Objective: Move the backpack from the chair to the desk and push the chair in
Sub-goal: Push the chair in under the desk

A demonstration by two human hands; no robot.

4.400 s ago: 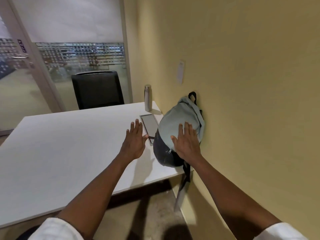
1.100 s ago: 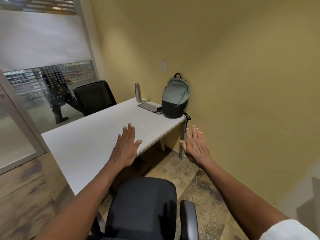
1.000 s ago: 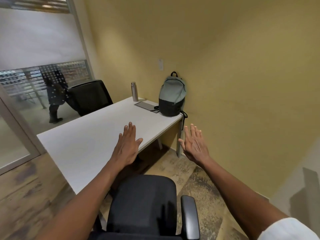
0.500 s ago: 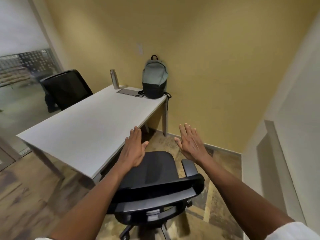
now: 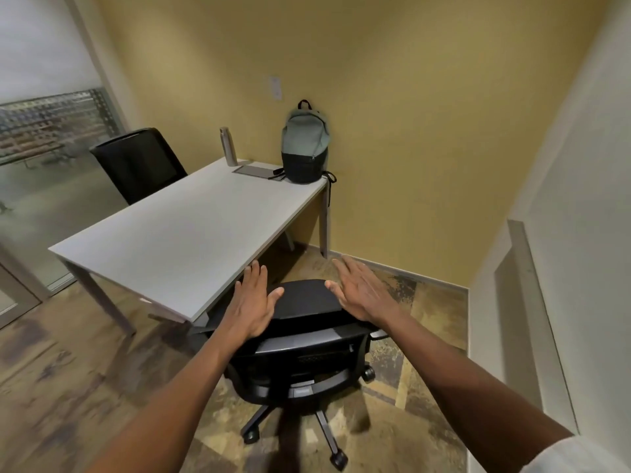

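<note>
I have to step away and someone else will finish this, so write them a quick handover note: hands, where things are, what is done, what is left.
Left hand: open, flat, empty, over the top of the near chair's backrest; contact cannot be told.
Right hand: open, empty, over the backrest's right side.
Backpack: upright on the far corner of the desk, leaning against the yellow wall, beside a flat tablet-like item and a metal bottle.
Near chair: at the desk's near edge, seat not yet under the top.
Done: backpack on the desk.
Left: push the chair in.
</note>
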